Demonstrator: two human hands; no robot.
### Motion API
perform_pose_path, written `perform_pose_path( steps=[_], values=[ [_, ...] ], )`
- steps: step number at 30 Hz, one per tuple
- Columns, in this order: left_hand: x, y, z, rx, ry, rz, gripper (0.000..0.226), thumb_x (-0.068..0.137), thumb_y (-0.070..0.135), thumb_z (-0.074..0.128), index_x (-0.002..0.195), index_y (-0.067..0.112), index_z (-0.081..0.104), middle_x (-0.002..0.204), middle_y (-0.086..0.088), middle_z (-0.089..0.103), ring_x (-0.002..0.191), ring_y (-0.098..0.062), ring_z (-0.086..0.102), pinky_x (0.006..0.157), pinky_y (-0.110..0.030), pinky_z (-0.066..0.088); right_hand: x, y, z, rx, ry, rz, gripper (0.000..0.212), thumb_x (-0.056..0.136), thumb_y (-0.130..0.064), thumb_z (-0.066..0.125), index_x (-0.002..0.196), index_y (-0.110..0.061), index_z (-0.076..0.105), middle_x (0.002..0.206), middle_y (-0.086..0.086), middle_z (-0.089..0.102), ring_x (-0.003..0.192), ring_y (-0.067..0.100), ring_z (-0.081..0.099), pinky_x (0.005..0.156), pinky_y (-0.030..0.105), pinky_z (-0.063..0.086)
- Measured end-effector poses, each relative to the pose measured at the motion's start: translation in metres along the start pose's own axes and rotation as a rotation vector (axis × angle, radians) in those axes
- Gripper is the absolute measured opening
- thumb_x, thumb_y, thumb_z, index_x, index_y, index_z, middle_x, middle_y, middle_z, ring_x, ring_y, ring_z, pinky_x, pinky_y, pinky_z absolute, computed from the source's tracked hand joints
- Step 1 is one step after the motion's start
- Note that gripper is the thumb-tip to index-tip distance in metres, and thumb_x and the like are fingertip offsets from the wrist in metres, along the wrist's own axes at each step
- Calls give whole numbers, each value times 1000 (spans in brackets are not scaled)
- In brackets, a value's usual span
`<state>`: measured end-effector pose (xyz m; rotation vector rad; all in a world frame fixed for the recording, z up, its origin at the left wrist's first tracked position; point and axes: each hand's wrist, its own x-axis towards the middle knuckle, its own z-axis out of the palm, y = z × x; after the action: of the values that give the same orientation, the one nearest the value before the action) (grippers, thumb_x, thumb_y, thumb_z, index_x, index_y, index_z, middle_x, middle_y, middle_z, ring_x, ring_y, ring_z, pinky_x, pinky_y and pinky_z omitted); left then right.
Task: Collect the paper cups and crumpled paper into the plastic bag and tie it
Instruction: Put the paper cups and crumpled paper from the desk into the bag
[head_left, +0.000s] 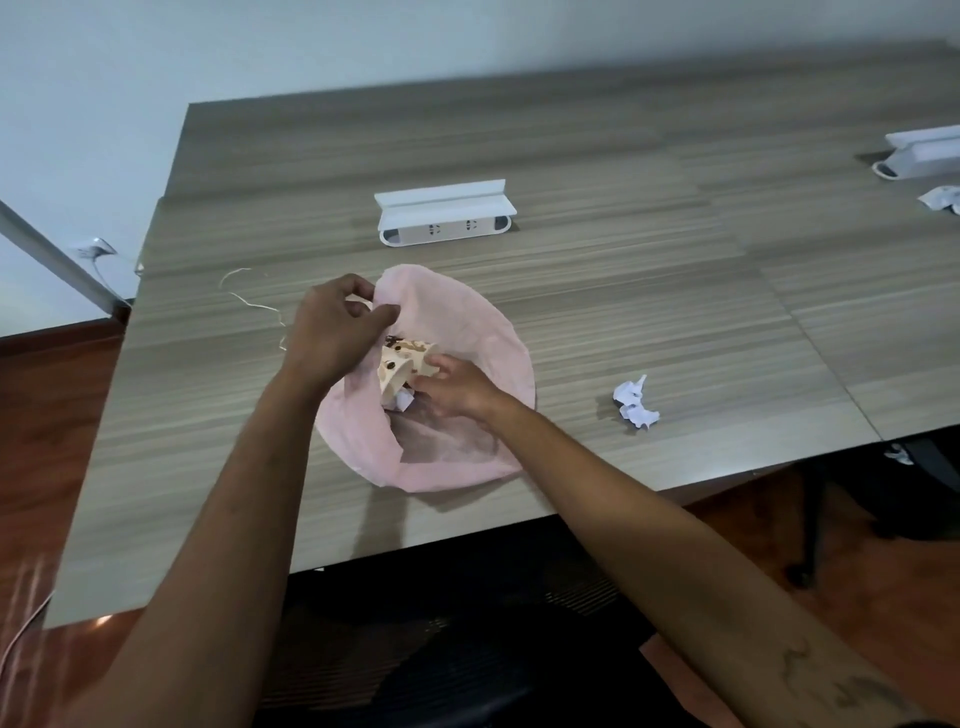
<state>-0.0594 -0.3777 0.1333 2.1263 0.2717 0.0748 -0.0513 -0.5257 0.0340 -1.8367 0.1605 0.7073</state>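
Left hand (337, 327): I pinch the far rim of the pink plastic bag (467, 312), lifting it so the mouth stays open.
Right hand (452, 387): my fingers curl round the printed paper cup (402, 364), pushing it down inside the bag.
Bag contents: a scrap of crumpled paper (402, 401) lies just under the cup.
Left to collect: one paper wad (635, 402) near the bag on the counter (623, 291), another (943, 200) well apart at the far right.
Beyond: a white socket box (444, 215) and loose string (254, 301).
Stage: filling, I judge; tying comes later.
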Motion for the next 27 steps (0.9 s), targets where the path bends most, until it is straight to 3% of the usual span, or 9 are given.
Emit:
perform_pose_path(
  steps=[3, 5, 9, 11, 13, 16, 18, 22, 27],
  values=[
    [2, 5, 14, -4, -13, 15, 12, 83, 19, 72, 79, 20, 61, 42, 10, 51, 38, 0, 44, 52, -24, 34, -5, 9, -26, 38, 21, -27, 24, 91, -28, 64, 106, -10, 69, 89, 5, 72, 69, 17, 67, 62, 31, 58],
    [4, 12, 26, -8, -27, 37, 12, 83, 20, 72, 78, 21, 61, 43, 10, 51, 42, -2, 45, 53, -24, 36, -12, 12, -49, 15, 133, -67, 19, 88, -26, 64, 91, -8, 70, 77, 2, 72, 57, 14, 62, 53, 28, 52],
    [8, 26, 53, -14, -44, 71, 9, 82, 21, 71, 82, 18, 63, 55, 1, 55, 54, -14, 50, 57, -25, 38, -19, 26, -93, -124, 466, -84, 20, 79, -36, 68, 70, -18, 67, 67, -2, 69, 62, 17, 64, 59, 31, 53],
    [11, 33, 65, -9, -46, 78, 11, 82, 22, 72, 84, 16, 63, 56, 0, 55, 53, -13, 49, 58, -25, 37, -20, 42, -117, -258, 631, -55, 17, 78, -38, 66, 76, -20, 65, 82, -1, 70, 82, 22, 65, 71, 31, 52],
    [13, 41, 77, -4, -53, 76, 11, 82, 22, 71, 81, 17, 62, 55, 2, 53, 50, -9, 47, 55, -25, 36, -19, 64, -141, -400, 712, 22, 24, 81, -36, 65, 99, -21, 61, 108, 5, 64, 105, 27, 58, 84, 35, 49],
    [14, 51, 92, -17, -53, 77, 12, 81, 22, 71, 77, 20, 60, 53, 3, 52, 45, -5, 44, 53, -24, 34, -16, 101, -169, -600, 578, 252, 51, 88, -33, 62, 135, -31, 43, 138, 9, 41, 125, 32, 40, 102, 46, 40],
    [14, 56, 99, -15, -50, 80, 11, 81, 22, 71, 79, 19, 61, 53, 4, 52, 47, -8, 44, 52, -24, 34, -14, 124, -179, -657, 503, 311, 56, 91, -25, 57, 142, -37, 37, 143, 7, 35, 128, 32, 38, 104, 44, 38],
    [14, 58, 105, -17, -42, 74, 17, 80, 22, 71, 71, 24, 57, 49, 7, 50, 41, -3, 41, 52, -23, 33, -15, 162, -181, -645, 527, 244, 43, 87, -13, 62, 129, -23, 57, 131, 14, 46, 114, 33, 52, 96, 41, 50],
    [15, 58, 102, -21, -30, 67, 17, 82, 23, 70, 72, 24, 57, 55, 0, 52, 48, -10, 42, 53, -25, 35, -20, 162, -179, -292, 672, 94, 25, 80, 3, 59, 99, -5, 73, 102, 14, 72, 97, 29, 68, 75, 23, 50]
  ],
)
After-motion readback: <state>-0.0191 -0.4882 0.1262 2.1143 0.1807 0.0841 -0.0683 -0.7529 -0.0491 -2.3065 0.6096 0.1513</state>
